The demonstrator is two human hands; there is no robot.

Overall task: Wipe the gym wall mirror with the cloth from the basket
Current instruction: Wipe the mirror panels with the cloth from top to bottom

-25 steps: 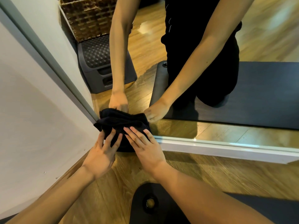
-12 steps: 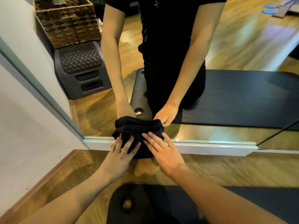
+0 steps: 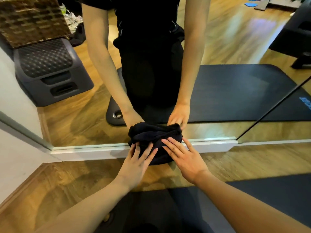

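The cloth (image 3: 155, 142), a dark bunched wad, sits at centre frame against the bottom strip of the mirror (image 3: 235, 47), overlapping the white base trim (image 3: 210, 146) where glass meets floor (image 3: 50, 179). Both hands bear on it from the near side. The left hand (image 3: 136, 163) lies with straight, spread fingers on the left half of the wad; the right hand (image 3: 185, 158) lies likewise on the right half, fingertips reaching the cloth's upper fold. Neither hand is clenched and neither curls round the fabric: each is flat, pressing the cloth toward the glass. This two-palm hold appears chosen to spread pressure across the wad and keep it in contact with the lowest band of the mirror, which a one-handed pinch would do poorly. The reflection in the upper half of the frame shows the same hands meeting the cloth from the far side, which indicates contact at the glass itself. The basket (image 3: 32, 19) appears only as a reflection at upper left, standing on a grey step (image 3: 50, 69); its actual position is out of view. A dark mat (image 3: 277, 197) lies under the forearms at the bottom of the frame. Judgement: wiping is under way along the bottom edge; how much glass remains uncleaned cannot be told.
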